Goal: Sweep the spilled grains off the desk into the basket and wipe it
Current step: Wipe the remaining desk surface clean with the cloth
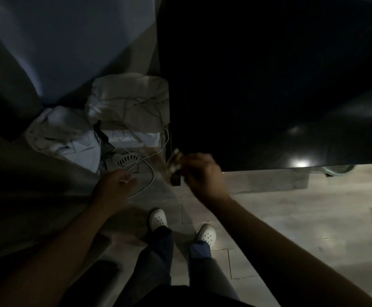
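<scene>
The black glossy desk [269, 96] fills the upper right of the dim head view; no grains show on it in this light. At its near left corner my right hand [202, 173] grips a small, blurred, pale crumpled thing [175, 161], maybe a cloth or a brush. My left hand [116, 187] hangs left of the desk over the floor, fingers loosely curled, holding nothing that I can make out. Left of the desk stands a container lined with a pale bag [127, 100]; whether it is the basket I cannot tell.
White cables [152, 173] loop over the floor between my hands. A white slotted object [125, 159] lies by a heap of pale cloth [65, 134]. My feet in white clogs [158, 218] stand on light floor tiles. A round metal object [340, 169] sits under the desk's front edge.
</scene>
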`<control>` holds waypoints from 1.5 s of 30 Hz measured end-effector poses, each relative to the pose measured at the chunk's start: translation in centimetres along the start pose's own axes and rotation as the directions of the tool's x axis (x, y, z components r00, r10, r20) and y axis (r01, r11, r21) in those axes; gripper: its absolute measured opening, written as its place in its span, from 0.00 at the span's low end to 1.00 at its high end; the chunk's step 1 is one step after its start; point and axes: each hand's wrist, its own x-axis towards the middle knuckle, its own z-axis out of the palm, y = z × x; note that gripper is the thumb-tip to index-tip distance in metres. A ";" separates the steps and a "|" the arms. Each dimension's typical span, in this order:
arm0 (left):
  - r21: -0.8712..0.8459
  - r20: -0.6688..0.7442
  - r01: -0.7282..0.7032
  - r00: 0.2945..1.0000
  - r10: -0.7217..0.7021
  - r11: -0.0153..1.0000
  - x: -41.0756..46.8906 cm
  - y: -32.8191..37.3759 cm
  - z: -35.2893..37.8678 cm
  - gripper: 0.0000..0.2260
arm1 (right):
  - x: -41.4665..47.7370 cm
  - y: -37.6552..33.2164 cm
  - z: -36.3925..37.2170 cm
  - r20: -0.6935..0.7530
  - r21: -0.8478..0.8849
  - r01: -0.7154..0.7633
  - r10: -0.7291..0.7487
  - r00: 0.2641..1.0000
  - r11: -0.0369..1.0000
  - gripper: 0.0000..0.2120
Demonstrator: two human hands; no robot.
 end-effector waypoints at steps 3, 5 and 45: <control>-0.039 0.010 0.014 1.000 -0.013 0.999 0.1 -0.1 -0.3 0.12 | -1.8 -0.5 -1.4 0.119 0.133 0.043 -0.059 0.991 0.990 0.10; -0.026 0.013 0.017 1.000 -0.017 1.000 0.3 -0.1 -0.5 0.12 | 0.1 1.3 -2.9 -0.137 0.140 -0.024 0.043 0.990 0.990 0.09; -0.196 -0.213 -0.086 0.976 0.043 0.977 11.2 13.2 -15.9 0.12 | 26.8 -5.0 -15.7 -0.120 0.357 -0.177 0.233 0.965 0.917 0.09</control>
